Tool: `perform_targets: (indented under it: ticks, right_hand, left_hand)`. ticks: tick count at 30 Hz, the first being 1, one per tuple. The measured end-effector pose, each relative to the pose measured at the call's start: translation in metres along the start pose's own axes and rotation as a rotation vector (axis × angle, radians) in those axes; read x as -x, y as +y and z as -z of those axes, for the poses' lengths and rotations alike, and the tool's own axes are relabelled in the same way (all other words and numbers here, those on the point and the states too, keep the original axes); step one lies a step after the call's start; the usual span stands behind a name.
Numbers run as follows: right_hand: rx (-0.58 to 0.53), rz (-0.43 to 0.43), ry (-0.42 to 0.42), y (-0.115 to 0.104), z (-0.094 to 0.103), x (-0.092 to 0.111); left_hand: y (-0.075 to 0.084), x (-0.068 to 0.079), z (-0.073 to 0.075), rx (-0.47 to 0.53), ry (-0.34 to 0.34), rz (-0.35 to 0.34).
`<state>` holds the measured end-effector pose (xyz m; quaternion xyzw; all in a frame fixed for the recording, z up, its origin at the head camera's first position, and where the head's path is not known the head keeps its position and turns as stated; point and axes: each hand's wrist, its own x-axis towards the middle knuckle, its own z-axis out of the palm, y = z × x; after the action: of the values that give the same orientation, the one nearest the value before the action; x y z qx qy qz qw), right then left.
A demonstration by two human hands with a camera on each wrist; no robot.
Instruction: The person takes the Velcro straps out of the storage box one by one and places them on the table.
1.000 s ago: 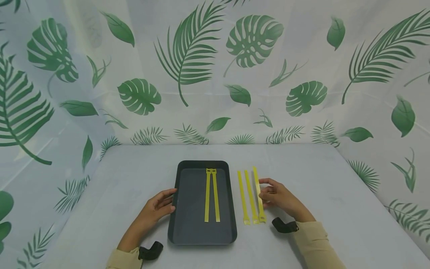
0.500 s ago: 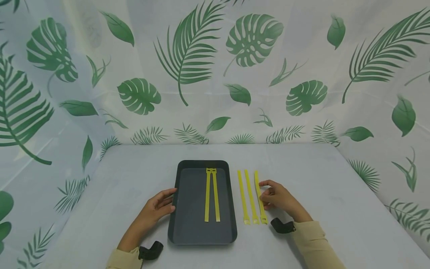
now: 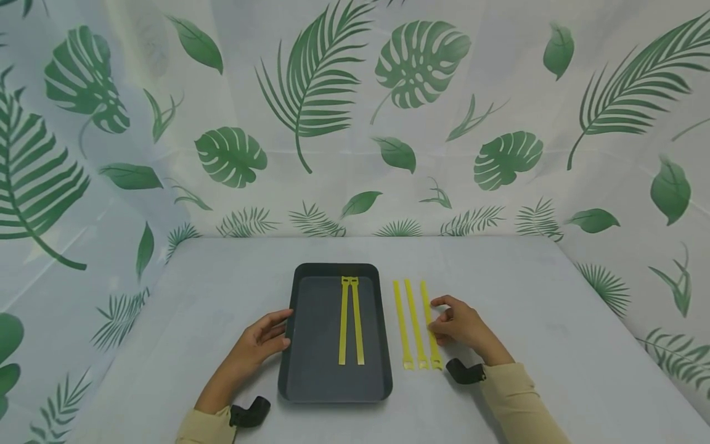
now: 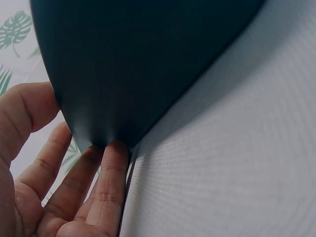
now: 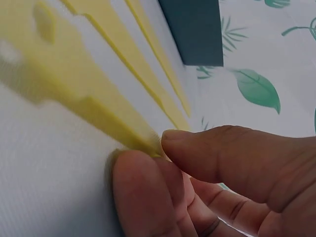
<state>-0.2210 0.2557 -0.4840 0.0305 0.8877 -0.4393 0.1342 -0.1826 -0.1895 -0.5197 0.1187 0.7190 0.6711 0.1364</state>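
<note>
A dark grey rectangular tray (image 3: 310,370) has two yellow cable ties (image 3: 359,333) lying inside it, slotted heads at the far end. Against the tray's left wall rest the fingertips of my left hand (image 3: 257,345); the left wrist view shows them touching the wall (image 4: 113,74) from outside. Right of the tray, three more yellow cable ties lie in a row on the table, slotted heads toward me. My right hand (image 3: 463,324) pinches the edge of the rightmost cable tie (image 3: 426,302) between thumb and fingers, low at the table surface.
A white cloth covers the table (image 3: 233,265). Behind and on both sides hangs a leaf-printed curtain (image 3: 333,185). Black wrist cameras (image 3: 466,372) sit on both wrists, close to the tabletop.
The rightmost cable tie has come down from a raised, tilted position and shifted slightly right, now lying flat beside the other two. The left hand and tray stay put.
</note>
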Motion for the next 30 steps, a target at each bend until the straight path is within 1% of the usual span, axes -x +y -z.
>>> perform_targets:
  ticks: [5,12,15,18,24,27,30]
  right_hand:
    - [0.026,-0.009,0.020,-0.001,0.003,0.001]
    - [0.030,0.017,0.019,-0.008,0.005,0.000]
    - [0.035,0.051,0.016,-0.010,0.005,-0.001]
    - [0.030,0.107,0.006,-0.014,0.004,-0.001]
    - [-0.042,0.231,-0.031,-0.021,0.003,-0.002]
    - [-0.076,0.258,-0.051,-0.025,0.000,-0.003]
    - [-0.101,0.265,-0.069,-0.029,-0.003,-0.005]
  left_hand:
    - [-0.001,0.001,0.002,-0.003,-0.012,-0.018]
    - [-0.003,0.001,0.003,-0.005,-0.018,-0.034]
    - [-0.002,0.001,0.003,-0.001,-0.015,-0.027]
    - [-0.001,0.001,0.003,0.005,-0.013,-0.017]
    - [-0.001,0.000,0.002,0.000,-0.005,-0.015]
    - [-0.002,-0.001,0.002,-0.004,-0.004,-0.018]
    - [-0.003,-0.001,0.001,-0.005,-0.006,-0.020]
